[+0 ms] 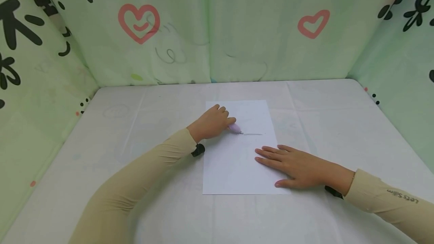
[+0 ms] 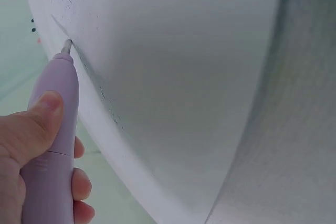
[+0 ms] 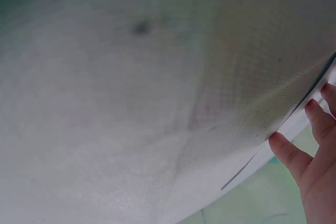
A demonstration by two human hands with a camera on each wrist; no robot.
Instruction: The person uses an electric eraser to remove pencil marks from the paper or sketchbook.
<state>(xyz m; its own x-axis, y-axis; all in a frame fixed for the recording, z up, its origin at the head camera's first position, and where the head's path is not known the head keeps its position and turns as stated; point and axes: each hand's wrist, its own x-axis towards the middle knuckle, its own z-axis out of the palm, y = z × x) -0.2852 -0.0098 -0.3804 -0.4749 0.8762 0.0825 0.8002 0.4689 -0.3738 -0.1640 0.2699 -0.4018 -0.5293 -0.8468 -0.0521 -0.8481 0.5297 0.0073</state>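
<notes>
A white sheet of paper [image 1: 234, 172] lies on the table with a thin grey line [image 1: 253, 134] across its upper half. My left hand [image 1: 215, 122] grips a lilac electric eraser [image 2: 63, 82], thumb pressed along its thick barrel. The eraser's narrow tip touches the paper at the left end of the line. Small dark crumbs [image 2: 113, 114] are scattered near the tip in the left wrist view. Flat on the paper's lower right part, my right hand [image 1: 295, 166] rests with its fingers spread, holding nothing.
A white cloth with fold creases covers the table [image 1: 162, 214]. Green printed curtains [image 1: 251, 29] with hearts and black drawings enclose the back and both sides. A black wrist device [image 1: 198, 150] sits under the left cuff.
</notes>
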